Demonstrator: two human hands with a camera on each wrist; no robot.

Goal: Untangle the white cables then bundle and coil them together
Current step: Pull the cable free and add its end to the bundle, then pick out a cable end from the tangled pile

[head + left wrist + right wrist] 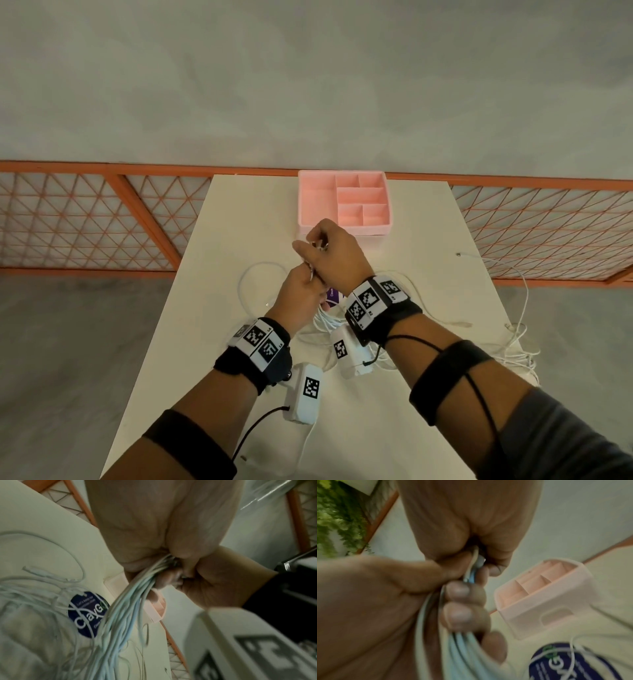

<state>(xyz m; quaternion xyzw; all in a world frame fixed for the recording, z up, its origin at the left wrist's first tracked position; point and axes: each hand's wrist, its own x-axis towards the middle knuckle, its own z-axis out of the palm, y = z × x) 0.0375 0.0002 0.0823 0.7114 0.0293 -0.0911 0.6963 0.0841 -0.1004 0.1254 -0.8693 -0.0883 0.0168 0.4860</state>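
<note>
**Both hands stacked on one gathered end of the cables**

Nearest the person, at 6 o'clock on the pale rectangular table (pixel 212 342), loose strands of the thin white rubber-sheathed cables (pixel 322 320) lie slack under the wrists, with more trailing off toward 4 o'clock at the table's right edge and one loop lying at 10 o'clock from the hands.

From that slack the strands rise as a single sheaf into the left hand (pixel 301 294), whose fingers are curled tight round the bundle (pixel 130 601). The sheaf's long axis runs from the table up and away, roughly 6 to 12 o'clock.

Directly beyond, touching the left hand, the right hand (pixel 334 253) sits on top. Its thumb and fingertips (pixel 494 570) are pinched together on the cable tips and a small connector end (pixel 480 559) standing out of the left fist. So the free ends lie just above the left grip, and the right hand is the nearer one to work them. Both wrists are raised off the table, forearms converging.

A round dark-blue printed sticker (pixel 87 614) lies on the table beneath the hands. At 12 o'clock, just beyond them, stands the pink plastic divided organiser tray (pixel 310 205), no cable in it.

Judged from this, bundling is under way; coiling is not yet done.
</note>
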